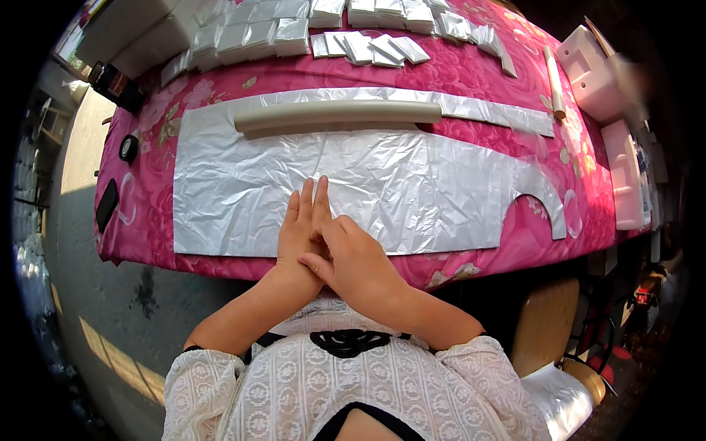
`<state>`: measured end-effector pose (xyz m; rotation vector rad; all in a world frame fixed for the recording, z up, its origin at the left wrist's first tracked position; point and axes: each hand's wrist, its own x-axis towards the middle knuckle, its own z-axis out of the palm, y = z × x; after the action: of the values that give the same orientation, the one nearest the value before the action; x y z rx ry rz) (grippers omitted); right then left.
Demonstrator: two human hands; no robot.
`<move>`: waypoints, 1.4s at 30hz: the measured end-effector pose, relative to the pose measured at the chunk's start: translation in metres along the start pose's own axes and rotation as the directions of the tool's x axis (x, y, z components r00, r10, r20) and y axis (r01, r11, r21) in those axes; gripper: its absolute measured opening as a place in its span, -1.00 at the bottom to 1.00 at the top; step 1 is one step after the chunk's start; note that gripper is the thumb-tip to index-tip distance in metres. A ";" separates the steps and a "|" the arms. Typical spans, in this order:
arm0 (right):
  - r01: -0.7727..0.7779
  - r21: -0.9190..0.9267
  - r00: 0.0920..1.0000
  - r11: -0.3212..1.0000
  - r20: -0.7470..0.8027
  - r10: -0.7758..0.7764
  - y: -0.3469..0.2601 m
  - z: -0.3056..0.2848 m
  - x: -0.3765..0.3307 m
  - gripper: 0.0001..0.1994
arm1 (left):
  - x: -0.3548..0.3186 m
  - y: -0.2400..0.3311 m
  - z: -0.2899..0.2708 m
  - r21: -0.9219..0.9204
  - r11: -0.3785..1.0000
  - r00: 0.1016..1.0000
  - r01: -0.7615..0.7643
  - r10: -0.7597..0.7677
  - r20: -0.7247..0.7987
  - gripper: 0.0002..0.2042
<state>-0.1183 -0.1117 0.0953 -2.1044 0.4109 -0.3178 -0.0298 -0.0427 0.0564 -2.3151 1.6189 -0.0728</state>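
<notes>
My left hand (297, 229) is held up over the near edge of the table, its fingers stretched out and nothing visible in it. Across its thumb side lies my right hand (360, 261), fingers curled against it, so the left thumb is hidden. Beyond both hands a white plastic carrier bag (412, 187) is spread flat, wrinkled, with its handle straps toward the right. A long beige rod (338, 114) rests crosswise on the bag's far part.
Stacks of folded white plastic bags (254, 40) line the far side of the pink flowered tablecloth (471, 81). A second rod (554, 84) and white foam boxes (625, 173) are at the right. A black phone (107, 206), a roll of tape (129, 148) and a dark jar (114, 84) stand left.
</notes>
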 end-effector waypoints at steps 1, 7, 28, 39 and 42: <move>0.020 0.011 0.998 1.000 0.061 -0.020 0.003 -0.006 0.001 -0.75 | 0.000 -0.002 0.000 0.012 1.000 0.999 -0.014 0.015 -0.050 -0.57; 0.226 -0.433 0.914 0.873 -0.215 -0.343 0.076 -0.049 0.097 -0.74 | -0.023 -0.046 -0.025 -0.838 0.539 0.915 -0.090 0.378 0.144 -0.73; 0.150 -0.592 0.989 0.792 0.090 -0.119 0.162 -0.097 -0.026 -0.44 | 0.057 0.036 0.037 -0.758 0.603 0.939 -0.247 -0.046 -0.342 -0.06; -0.566 -0.632 0.736 0.529 -0.677 -0.022 0.295 -0.278 -0.094 -0.69 | 0.055 0.058 0.010 -0.715 0.633 0.946 -0.296 0.090 -0.312 -0.14; -0.455 -0.675 0.750 0.581 -0.642 -0.158 0.266 -0.270 -0.085 -0.84 | 0.055 0.057 0.009 -0.701 0.648 0.945 -0.297 0.095 -0.314 -0.15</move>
<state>-0.3428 -0.4167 0.0070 -2.7672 1.4021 -0.9129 -0.0595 -0.1094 0.0239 -2.7454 2.3697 0.4609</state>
